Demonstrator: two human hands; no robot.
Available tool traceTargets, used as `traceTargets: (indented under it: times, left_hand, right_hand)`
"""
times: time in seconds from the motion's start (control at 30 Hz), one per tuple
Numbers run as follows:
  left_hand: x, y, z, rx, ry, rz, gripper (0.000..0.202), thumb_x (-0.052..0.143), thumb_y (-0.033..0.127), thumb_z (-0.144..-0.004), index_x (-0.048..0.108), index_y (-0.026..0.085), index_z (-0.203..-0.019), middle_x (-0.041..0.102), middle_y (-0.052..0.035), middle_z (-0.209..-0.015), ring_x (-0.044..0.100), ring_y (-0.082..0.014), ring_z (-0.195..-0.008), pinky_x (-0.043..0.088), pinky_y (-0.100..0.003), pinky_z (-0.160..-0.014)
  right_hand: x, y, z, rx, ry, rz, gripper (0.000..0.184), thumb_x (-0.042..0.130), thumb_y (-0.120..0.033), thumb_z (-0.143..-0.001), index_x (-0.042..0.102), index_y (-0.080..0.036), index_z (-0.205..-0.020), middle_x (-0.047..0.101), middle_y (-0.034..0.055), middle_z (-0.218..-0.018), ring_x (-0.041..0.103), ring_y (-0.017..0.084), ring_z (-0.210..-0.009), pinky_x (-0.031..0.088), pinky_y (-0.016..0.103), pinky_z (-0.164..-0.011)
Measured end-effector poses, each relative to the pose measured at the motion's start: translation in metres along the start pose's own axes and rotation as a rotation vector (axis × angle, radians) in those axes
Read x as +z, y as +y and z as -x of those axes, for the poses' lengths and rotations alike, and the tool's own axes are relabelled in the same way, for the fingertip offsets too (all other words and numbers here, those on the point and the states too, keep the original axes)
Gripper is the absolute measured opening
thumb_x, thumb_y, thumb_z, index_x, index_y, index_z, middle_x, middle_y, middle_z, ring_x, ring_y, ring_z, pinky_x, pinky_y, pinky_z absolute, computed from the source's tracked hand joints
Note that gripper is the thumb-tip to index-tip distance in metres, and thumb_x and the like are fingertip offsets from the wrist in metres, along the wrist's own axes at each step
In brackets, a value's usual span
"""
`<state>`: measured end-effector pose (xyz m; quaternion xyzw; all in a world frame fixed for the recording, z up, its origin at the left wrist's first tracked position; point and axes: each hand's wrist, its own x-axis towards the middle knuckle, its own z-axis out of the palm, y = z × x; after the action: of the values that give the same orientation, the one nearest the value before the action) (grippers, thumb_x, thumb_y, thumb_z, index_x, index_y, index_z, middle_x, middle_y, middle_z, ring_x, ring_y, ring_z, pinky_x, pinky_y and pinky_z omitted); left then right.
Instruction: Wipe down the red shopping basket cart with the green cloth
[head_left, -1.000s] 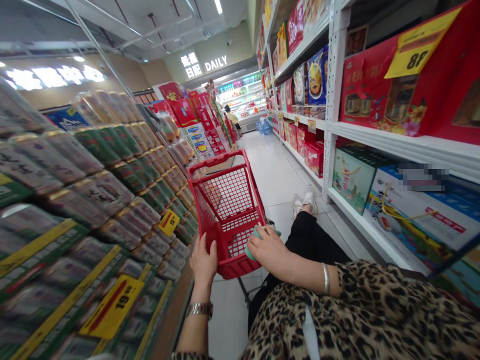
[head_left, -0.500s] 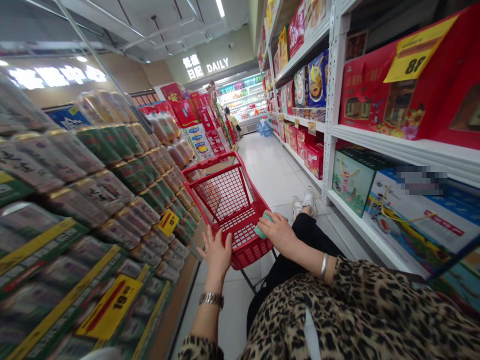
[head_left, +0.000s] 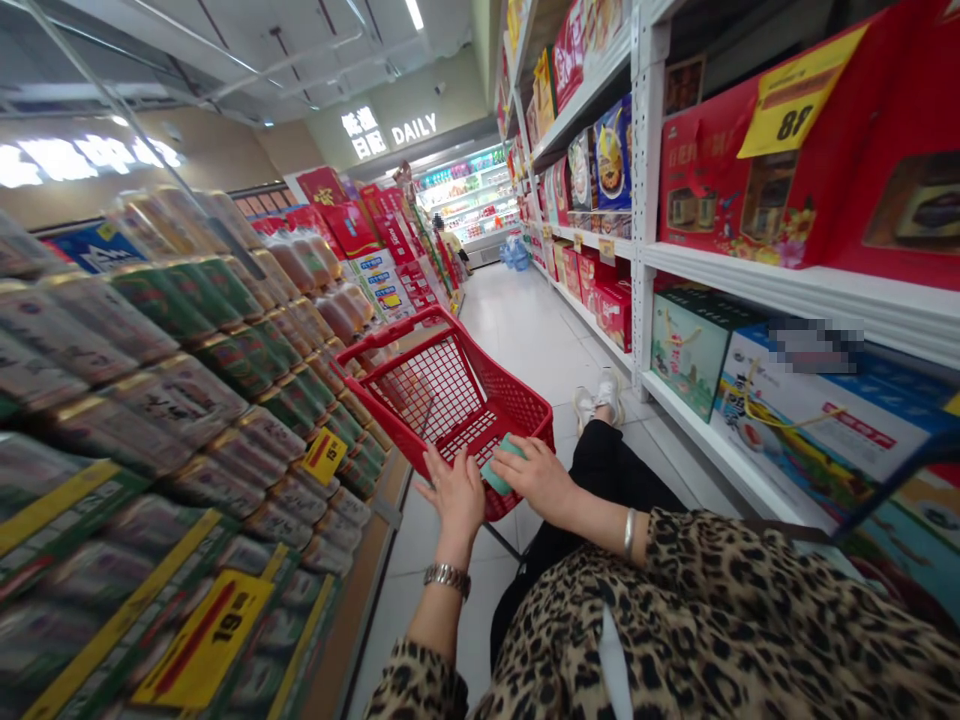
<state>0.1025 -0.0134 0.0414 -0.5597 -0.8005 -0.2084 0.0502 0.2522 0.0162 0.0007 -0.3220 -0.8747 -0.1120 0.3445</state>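
Observation:
A red plastic shopping cart (head_left: 534, 402) with a grid-walled basket stands in front of me on the aisle floor, angled to the left. My right hand (head_left: 541, 484) is wrapped round a folded mint-green cloth (head_left: 498, 466) above the near rim of the basket. Close to its left, my left hand (head_left: 455, 498) has its fingers spread and is empty. It overlaps the basket's near rim in view; whether it touches the plastic cannot be made out.
Stacked packs of cans (head_left: 180, 400) with yellow price tags line the left side. White shelves (head_left: 642, 200) with boxed goods, including red gift boxes (head_left: 739, 160), run along the right. Far down the tiled aisle are blue water jugs (head_left: 514, 252), a person and a lit fridge (head_left: 476, 200).
The cart has swung round and now shows more of its right side wall. My left hand moved right and my right hand moved left with the cloth, so they are closer together.

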Motion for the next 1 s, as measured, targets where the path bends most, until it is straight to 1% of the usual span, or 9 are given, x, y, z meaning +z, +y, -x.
traceTargets:
  times: [0.1,0.23,0.33,0.43,0.6,0.73,0.83,0.93,1.0]
  left_hand:
    - [0.0,-0.004,0.002,0.006,0.016,-0.019,0.043,0.041,0.029,-0.103,0.067,0.016,-0.135,0.025,-0.0275,-0.167,0.022,-0.0389,-0.157,0.012,-0.073,-0.12]
    - [0.003,-0.005,0.004,0.017,0.043,-0.027,0.042,0.044,0.031,-0.103,0.068,0.015,-0.134,0.026,-0.0281,-0.167,0.023,-0.0397,-0.157,0.014,-0.073,-0.12]
    - [0.006,-0.003,0.005,0.018,0.06,-0.011,0.042,0.045,0.031,-0.102,0.068,0.015,-0.135,0.028,-0.0293,-0.166,0.024,-0.0404,-0.156,0.015,-0.073,-0.12]
    - [0.009,-0.002,0.007,0.014,0.078,0.005,0.043,0.045,0.032,-0.102,0.068,0.015,-0.134,0.029,-0.0295,-0.165,0.024,-0.0404,-0.156,0.016,-0.072,-0.121]
    - [0.016,-0.011,0.016,0.037,0.126,0.048,0.043,0.045,0.033,-0.102,0.067,0.015,-0.134,0.029,-0.0291,-0.165,0.026,-0.0411,-0.156,0.022,-0.072,-0.119]
    - [0.006,-0.026,0.014,0.034,0.2,0.07,0.04,0.047,0.033,-0.101,0.07,0.018,-0.13,0.048,-0.0237,-0.156,0.042,-0.0368,-0.148,0.024,-0.07,-0.119]
    - [-0.013,-0.041,-0.011,0.025,0.236,0.05,0.043,0.045,0.036,-0.101,0.068,0.017,-0.132,0.06,-0.0208,-0.144,0.051,-0.0333,-0.14,0.023,-0.067,-0.122]
    - [-0.031,-0.054,-0.05,0.033,0.215,0.009,0.051,0.044,0.039,-0.1,0.063,0.01,-0.137,0.05,-0.0245,-0.154,0.044,-0.0357,-0.146,0.023,-0.065,-0.123]
    - [-0.036,-0.061,-0.073,0.063,0.156,-0.014,0.051,0.044,0.038,-0.099,0.062,0.011,-0.139,0.047,-0.0231,-0.158,0.037,-0.0364,-0.151,0.021,-0.068,-0.122]
  right_hand:
    - [-0.002,0.022,0.005,0.04,-0.018,0.022,0.031,0.055,-0.017,-0.102,0.069,-0.027,-0.128,0.07,0.0039,-0.136,0.055,0.028,-0.133,0.044,0.047,-0.105]
    - [-0.007,0.055,0.008,0.217,-0.076,0.058,0.036,0.05,-0.014,-0.103,0.068,-0.029,-0.131,0.068,0.0043,-0.139,0.052,0.027,-0.138,0.042,0.047,-0.107]
    - [-0.007,0.065,0.007,0.313,-0.072,0.07,0.036,0.05,-0.013,-0.102,0.07,-0.029,-0.128,0.069,0.0035,-0.138,0.053,0.028,-0.136,0.043,0.047,-0.107]
    - [-0.004,0.051,0.008,0.296,-0.038,0.046,0.034,0.052,-0.015,-0.102,0.071,-0.03,-0.126,0.071,0.0034,-0.135,0.054,0.027,-0.134,0.044,0.046,-0.107]
    - [0.002,0.001,0.014,0.05,0.068,-0.01,0.028,0.056,-0.019,-0.102,0.072,-0.027,-0.123,0.073,0.0034,-0.13,0.055,0.029,-0.13,0.044,0.049,-0.107]
    - [-0.001,-0.019,0.016,-0.017,0.091,-0.016,0.025,0.059,-0.02,-0.101,0.072,-0.026,-0.121,0.074,0.0031,-0.128,0.057,0.029,-0.126,0.046,0.048,-0.104]
    - [-0.007,-0.019,0.014,-0.018,0.059,-0.04,0.024,0.057,-0.02,-0.102,0.072,-0.027,-0.12,0.074,0.0036,-0.129,0.057,0.027,-0.126,0.046,0.047,-0.102]
    - [-0.011,-0.018,0.012,-0.006,0.034,-0.055,0.023,0.057,-0.02,-0.102,0.072,-0.027,-0.118,0.074,0.0033,-0.126,0.057,0.027,-0.125,0.047,0.046,-0.101]
    - [-0.012,-0.018,0.012,0.0,0.031,-0.048,0.021,0.058,-0.021,-0.102,0.072,-0.026,-0.117,0.075,0.0025,-0.124,0.058,0.027,-0.124,0.048,0.046,-0.101]
